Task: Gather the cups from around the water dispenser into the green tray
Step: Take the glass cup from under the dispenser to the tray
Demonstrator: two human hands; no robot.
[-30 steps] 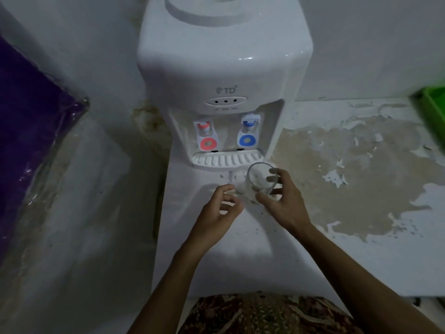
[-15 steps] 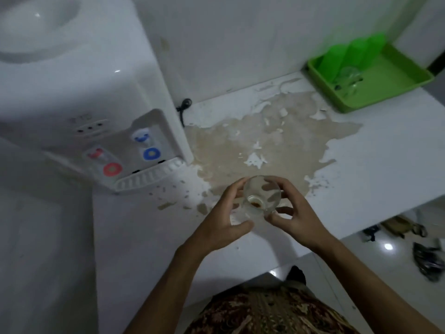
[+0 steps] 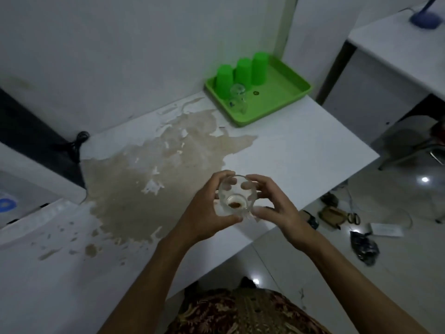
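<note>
A clear glass cup (image 3: 237, 197) with a brown residue at its bottom is held upright above the white counter's front edge. My left hand (image 3: 206, 210) wraps its left side and my right hand (image 3: 274, 206) grips its right side. The green tray (image 3: 284, 97) sits at the counter's far right corner by the wall. Three green cups (image 3: 240, 71) stand upside down in it, and a clear glass (image 3: 237, 96) stands in front of them. The white water dispenser (image 3: 26, 186) is at the left edge, only partly in view.
The white counter (image 3: 301, 150) has a large brown patch of peeled surface (image 3: 154, 179) between dispenser and tray. A black cable (image 3: 77, 141) hangs at the wall. Beyond the counter's right edge is floor with scattered items (image 3: 337, 215) and a white desk (image 3: 399, 44).
The view has swung right, away from the dispenser. Both hands have carried the glass from the dispenser's drip tray rightward along the counter, closer to the green tray.
</note>
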